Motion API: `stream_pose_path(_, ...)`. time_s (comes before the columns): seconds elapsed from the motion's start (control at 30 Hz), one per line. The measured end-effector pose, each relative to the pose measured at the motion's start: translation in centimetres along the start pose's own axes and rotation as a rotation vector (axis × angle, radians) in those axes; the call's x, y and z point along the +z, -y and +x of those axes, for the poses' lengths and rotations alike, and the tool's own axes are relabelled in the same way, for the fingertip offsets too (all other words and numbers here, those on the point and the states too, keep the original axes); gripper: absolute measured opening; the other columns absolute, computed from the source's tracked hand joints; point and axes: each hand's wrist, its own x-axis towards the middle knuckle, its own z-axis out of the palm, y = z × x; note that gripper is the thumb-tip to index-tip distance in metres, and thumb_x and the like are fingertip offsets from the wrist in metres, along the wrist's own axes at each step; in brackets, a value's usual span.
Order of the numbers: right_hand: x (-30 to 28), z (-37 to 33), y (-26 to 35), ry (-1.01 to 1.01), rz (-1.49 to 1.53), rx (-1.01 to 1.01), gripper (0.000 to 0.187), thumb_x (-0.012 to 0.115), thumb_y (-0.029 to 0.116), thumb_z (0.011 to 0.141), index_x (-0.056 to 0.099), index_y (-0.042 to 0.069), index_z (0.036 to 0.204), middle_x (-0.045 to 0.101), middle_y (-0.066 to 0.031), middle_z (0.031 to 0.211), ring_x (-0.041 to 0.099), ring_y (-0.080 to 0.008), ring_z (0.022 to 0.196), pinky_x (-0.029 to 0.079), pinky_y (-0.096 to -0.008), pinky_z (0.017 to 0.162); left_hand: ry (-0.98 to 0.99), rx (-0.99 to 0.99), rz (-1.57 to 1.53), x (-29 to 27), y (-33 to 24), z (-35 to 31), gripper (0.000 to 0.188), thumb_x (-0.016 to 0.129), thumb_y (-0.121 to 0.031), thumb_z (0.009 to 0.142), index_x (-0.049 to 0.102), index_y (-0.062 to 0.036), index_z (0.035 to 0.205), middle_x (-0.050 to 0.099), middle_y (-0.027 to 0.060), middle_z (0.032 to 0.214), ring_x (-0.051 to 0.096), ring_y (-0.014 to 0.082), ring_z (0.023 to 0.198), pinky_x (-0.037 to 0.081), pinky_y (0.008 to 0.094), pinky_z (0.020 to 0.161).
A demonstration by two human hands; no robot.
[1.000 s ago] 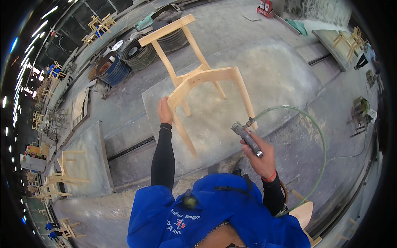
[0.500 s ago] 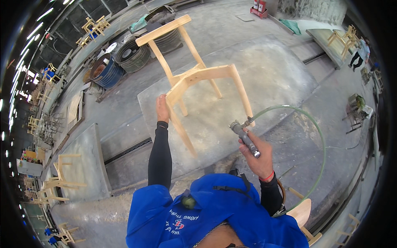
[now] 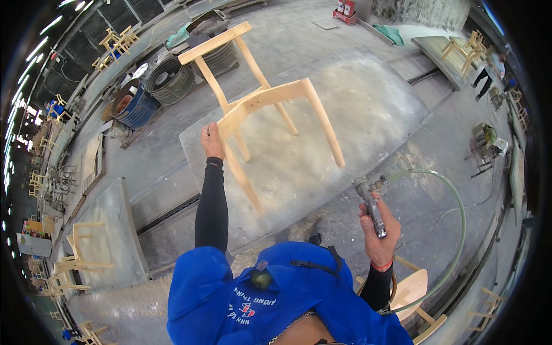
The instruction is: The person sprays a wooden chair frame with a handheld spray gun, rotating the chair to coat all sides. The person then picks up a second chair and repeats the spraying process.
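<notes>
A pale wooden chair frame (image 3: 282,95) without a seat panel stands on a grey, stained board, its backrest toward the far side. My left hand (image 3: 212,140) grips the near left corner of its seat rail, at the top of the front leg. In my right hand is a metal spray gun (image 3: 371,206), held by the handle, its head pointing up and left. A green hose (image 3: 459,213) joins the gun near its head and loops down past my right forearm. The gun is apart from the chair, to the right of its near right leg.
The grey board (image 3: 368,103) lies under the chair. Metal drums (image 3: 136,106) line the far left. Another board (image 3: 112,230) carries more chair frames at left. A chair with a rounded wooden panel (image 3: 411,293) is close by my right elbow. A person (image 3: 490,72) walks far right.
My right hand has drawn the spray gun away from the chair's near leg, to the right and slightly down. My left hand keeps its hold on the chair. The view has shifted slightly.
</notes>
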Motion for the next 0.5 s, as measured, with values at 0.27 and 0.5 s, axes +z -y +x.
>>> stream_pose_path(0.27,1.2,-0.9,0.3,0.115,0.0,-0.025,0.052,0.08,0.013,0.09,0.063,-0.004,0.137,0.075,-0.0194,0.1,0.075,-0.023,0.088,0.056,-0.0341,0.079,0.017,0.012,0.057,1.1,-1.1,0.9,0.036,0.065,-0.036,0.104,0.069,0.0004,0.11,0.068,0.0019,0.097,0.059,0.0101,0.089,0.049,0.0278,0.082)
stream_pose_path(0.5,2.8,-0.1,0.8,0.118,0.034,-0.082,0.052,0.08,0.013,0.091,0.063,-0.004,0.138,0.075,-0.0189,0.099,0.075,-0.0228,0.086,0.057,-0.0338,0.077,0.089,0.005,0.054,1.0,-0.9,1.4,0.043,0.065,-0.041,0.104,0.069,-0.0012,0.121,0.069,0.0026,0.102,0.061,0.0111,0.097,0.049,0.029,0.089)
